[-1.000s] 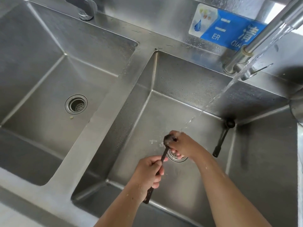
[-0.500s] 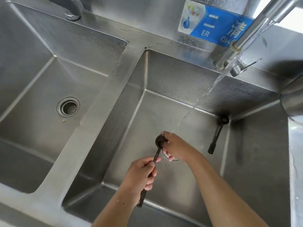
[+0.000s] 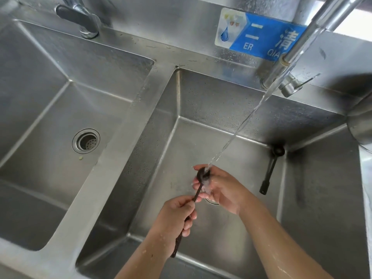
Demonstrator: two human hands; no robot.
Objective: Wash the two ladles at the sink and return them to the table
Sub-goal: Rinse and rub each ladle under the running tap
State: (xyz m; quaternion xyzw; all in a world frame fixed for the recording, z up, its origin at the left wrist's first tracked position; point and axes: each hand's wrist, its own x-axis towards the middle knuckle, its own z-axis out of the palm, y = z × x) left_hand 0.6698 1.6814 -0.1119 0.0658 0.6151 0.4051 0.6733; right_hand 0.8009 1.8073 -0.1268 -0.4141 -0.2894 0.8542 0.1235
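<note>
A dark ladle (image 3: 202, 176) is held over the drain of the right sink basin (image 3: 231, 125), its bowl under the water stream. My left hand (image 3: 177, 216) grips its handle, whose end sticks out below the fist. My right hand (image 3: 219, 188) cups the bowl, fingers curled round it, water splashing over them. A second black ladle (image 3: 270, 170) leans in the basin's far right corner, bowl up, untouched.
The tap (image 3: 314, 37) at upper right pours a slanting stream (image 3: 241, 125) onto the ladle bowl. The left basin (image 3: 40, 109) has a round drain (image 3: 86, 141) and its own tap (image 3: 80, 19). A blue sign (image 3: 259, 35) is on the back wall.
The view has shifted slightly. My right hand has turned from covering the ladle bowl from above to cupping it from the side, so the bowl now shows under the stream.
</note>
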